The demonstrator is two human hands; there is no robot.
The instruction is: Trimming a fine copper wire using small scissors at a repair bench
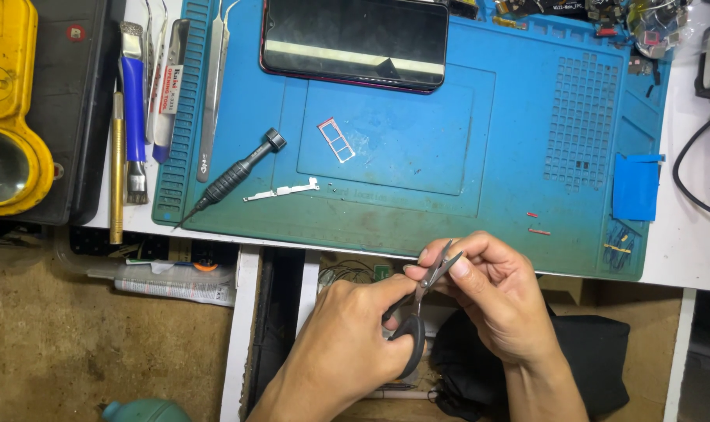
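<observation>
Blue silicone covers most of the far side: a work mat (527,141) on a white bench, with a dark phone (355,39) lying face up at its far edge, its top cut off by the frame. On the mat's left part lie a black screwdriver (234,173), a small card tray (336,140) and a thin metal strip (283,191). Near the mat's near edge, in front of the bench, the left hand (347,344) curls closed around the black handles of small scissors (421,301), a finger through one loop; the other loop is hidden behind the knuckles. The blades point up and right, parted only slightly. The right hand (495,301) pinches its thumb and forefinger together right at the blade tips; whatever sits between those fingertips is too small to make out. Its other fingers fold loosely inward.
</observation>
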